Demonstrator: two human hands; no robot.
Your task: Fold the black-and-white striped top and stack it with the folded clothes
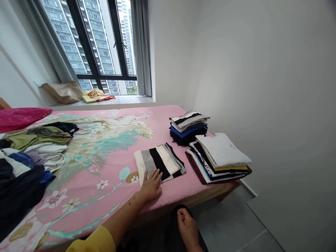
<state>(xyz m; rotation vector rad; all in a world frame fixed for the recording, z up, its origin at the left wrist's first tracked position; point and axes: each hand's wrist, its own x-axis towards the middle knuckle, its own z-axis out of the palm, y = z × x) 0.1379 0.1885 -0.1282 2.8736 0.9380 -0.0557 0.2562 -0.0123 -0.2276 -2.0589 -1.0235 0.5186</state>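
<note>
My left hand (151, 186) lies with fingers spread on the near edge of a folded striped garment (160, 162) in cream and black. The garment rests flat on the pink bed sheet (105, 189). My right hand (187, 224) hangs in front of the bed near my knee, its fingers curled in; whether anything is inside them is hidden. Just beyond the garment stands a stack of folded dark and blue clothes (187, 131), topped by another striped piece (189, 119). To its right is a second stack, with a white folded shirt (223, 149) on top.
Loose, crumpled clothes (39, 150) are heaped on the bed's left side, near a magenta pillow (23, 117). A brown paper bag (63, 92) and a yellow plastic bag (96, 95) lie on the windowsill. A plain wall (262, 87) rises on the right.
</note>
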